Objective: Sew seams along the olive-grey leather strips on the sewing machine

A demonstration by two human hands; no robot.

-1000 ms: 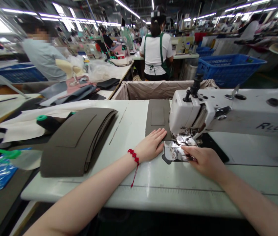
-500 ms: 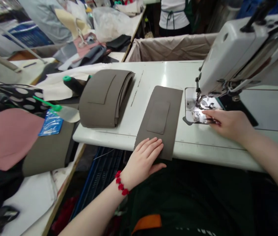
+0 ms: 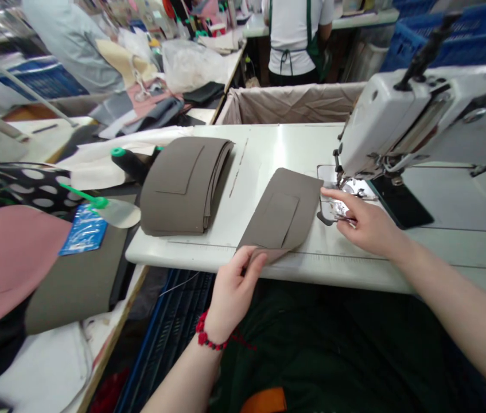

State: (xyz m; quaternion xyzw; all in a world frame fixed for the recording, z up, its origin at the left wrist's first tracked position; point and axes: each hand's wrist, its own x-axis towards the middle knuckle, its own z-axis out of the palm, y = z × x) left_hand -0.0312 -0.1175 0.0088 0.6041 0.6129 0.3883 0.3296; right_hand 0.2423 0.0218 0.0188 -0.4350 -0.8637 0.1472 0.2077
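Observation:
A grey-brown fabric panel (image 3: 264,215) with a smaller rectangular patch (image 3: 278,221) lies on the white sewing machine bed. My left hand (image 3: 236,284), with a red bracelet at the wrist, pinches the panel's near edge between thumb and fingers and curls it up. At the panel's far right corner, the index finger of my right hand (image 3: 365,221) points out close to the fabric. Its other fingers are curled around something small and metallic that I cannot make out. Just beyond it are the needle and presser foot of the sewing machine (image 3: 391,126).
A curved stack of similar panels (image 3: 178,186) sits left on the bed. Behind it lies a black thread cone (image 3: 129,163). A dark phone-like slab (image 3: 404,203) rests right of the needle. A cloth-lined bin (image 3: 294,103) stands behind; a person in an apron (image 3: 296,40) is farther back.
My left hand has gone from lying flat on the panel to pinching and lifting its near edge. My right hand has moved left from the needle plate to the panel's corner. The view has tilted up.

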